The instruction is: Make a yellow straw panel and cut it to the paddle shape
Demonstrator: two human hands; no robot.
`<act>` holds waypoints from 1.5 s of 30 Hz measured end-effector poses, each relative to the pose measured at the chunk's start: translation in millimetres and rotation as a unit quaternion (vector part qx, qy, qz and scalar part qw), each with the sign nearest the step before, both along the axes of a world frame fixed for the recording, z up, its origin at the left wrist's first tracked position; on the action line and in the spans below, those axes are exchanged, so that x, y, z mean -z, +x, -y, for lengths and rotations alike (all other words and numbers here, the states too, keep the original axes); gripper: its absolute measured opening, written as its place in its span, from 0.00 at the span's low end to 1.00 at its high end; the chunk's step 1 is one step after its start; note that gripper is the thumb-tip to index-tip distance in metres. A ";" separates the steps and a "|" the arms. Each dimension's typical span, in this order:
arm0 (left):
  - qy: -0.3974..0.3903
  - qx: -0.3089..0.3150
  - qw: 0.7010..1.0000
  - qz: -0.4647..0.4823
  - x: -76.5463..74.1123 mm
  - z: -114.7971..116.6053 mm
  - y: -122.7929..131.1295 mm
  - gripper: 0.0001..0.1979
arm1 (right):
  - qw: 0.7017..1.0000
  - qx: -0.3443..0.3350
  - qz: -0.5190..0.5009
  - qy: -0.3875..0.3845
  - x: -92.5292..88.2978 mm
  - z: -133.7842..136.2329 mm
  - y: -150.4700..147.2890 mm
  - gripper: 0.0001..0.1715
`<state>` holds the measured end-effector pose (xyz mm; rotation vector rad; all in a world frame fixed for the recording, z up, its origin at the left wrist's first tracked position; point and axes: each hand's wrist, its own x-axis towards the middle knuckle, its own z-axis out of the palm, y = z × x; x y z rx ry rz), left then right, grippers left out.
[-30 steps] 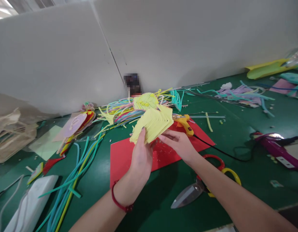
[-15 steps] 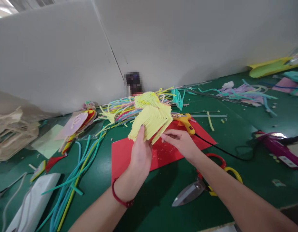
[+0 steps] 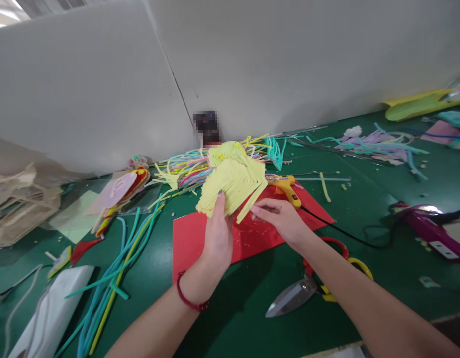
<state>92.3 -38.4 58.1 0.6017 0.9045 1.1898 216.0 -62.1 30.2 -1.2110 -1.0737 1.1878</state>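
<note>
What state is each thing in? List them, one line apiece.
Left hand: gripping, thumb on top
Right hand: fingers at the strip; grip unclear
Yellow ridged piece: held up
Yellow strip: lower end apart from the piece
Red sheet: flat, partly covered
Glue gun: lying down, corded; power unclear
Scissors: lying down, blades look shut
Red bracelet: worn on left wrist

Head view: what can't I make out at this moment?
Head view:
Left hand: most fingers, hidden behind the ridged yellow piece.
Right hand: whether it touches the yellow strip; too small to tell.
Scissors: middle part, covered by the right forearm.
Dark object by the wall: pixelated.
White block: near end, cut off by the bottom edge.
</note>
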 end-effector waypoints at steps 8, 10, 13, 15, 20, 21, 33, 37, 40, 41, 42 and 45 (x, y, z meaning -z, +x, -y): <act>0.040 -0.004 0.999 0.011 6.3 2.9 2.0 0.20 | 1.000 -0.004 0.012 0.000 -0.3 -0.7 1.7 0.12; 0.043 -0.001 0.999 0.013 6.7 3.0 1.8 0.20 | 1.000 -0.007 0.008 0.002 0.0 -0.9 1.7 0.12; 0.044 0.004 0.999 0.015 6.6 2.5 0.8 0.20 | 1.000 -0.008 0.004 0.003 0.4 -0.7 1.6 0.12; 0.045 0.006 0.999 0.014 6.5 2.2 0.3 0.20 | 1.000 -0.006 0.008 0.003 0.8 -0.7 1.6 0.12; 0.051 -0.005 0.999 0.007 7.6 2.6 1.8 0.20 | 1.000 -0.004 0.016 0.006 2.4 -1.8 1.5 0.14; 0.049 -0.007 0.999 0.007 7.8 2.7 2.3 0.19 | 1.000 -0.004 0.015 0.006 2.8 -2.1 1.6 0.14; 0.064 -0.006 0.998 0.000 10.4 2.7 1.6 0.19 | 1.000 -0.003 0.030 0.003 3.1 -2.0 2.2 0.15; 0.071 -0.011 0.997 -0.006 12.4 2.3 1.6 0.19 | 0.999 0.000 0.042 0.004 2.2 -2.2 2.2 0.14; 0.075 -0.014 0.997 -0.005 13.0 2.8 1.6 0.19 | 0.999 0.001 0.049 0.003 1.9 -2.6 1.8 0.14; 0.074 -0.013 0.997 -0.005 13.1 3.0 1.7 0.20 | 0.999 -0.001 0.049 0.004 2.1 -2.8 1.8 0.15; 0.072 -0.012 0.997 -0.005 13.1 3.3 1.8 0.20 | 0.999 -0.001 0.049 0.005 2.4 -3.0 1.8 0.15; 0.067 -0.012 0.998 -0.008 12.8 3.0 1.6 0.20 | 0.998 -0.001 0.058 0.008 3.2 -3.3 2.7 0.17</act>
